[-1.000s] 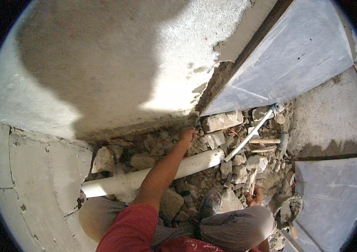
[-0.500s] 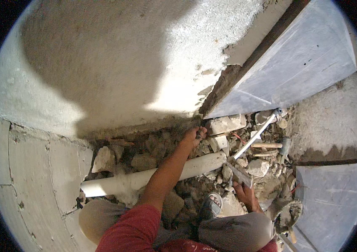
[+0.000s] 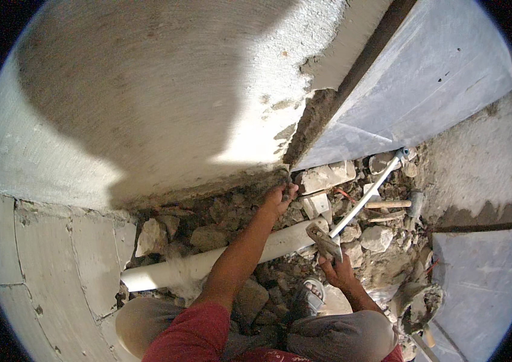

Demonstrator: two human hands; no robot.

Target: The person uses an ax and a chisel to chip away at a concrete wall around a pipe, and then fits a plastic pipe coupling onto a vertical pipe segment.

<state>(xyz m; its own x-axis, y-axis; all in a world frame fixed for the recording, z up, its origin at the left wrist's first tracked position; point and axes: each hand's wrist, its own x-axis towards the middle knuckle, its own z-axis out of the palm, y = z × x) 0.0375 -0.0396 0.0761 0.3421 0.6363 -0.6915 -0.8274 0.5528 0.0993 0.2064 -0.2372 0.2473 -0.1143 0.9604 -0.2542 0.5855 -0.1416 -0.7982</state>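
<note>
One hammer [image 3: 323, 239] in right grip [image 3: 338, 273].

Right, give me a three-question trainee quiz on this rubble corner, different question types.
1. True or false: the left hand is up at the base of the plastered wall.
2. Which hand holds the hammer? A) left B) right
3. Fill in: the thick white pipe lies across the ____.

Key: 1 true; 2 B; 3 rubble.
</note>
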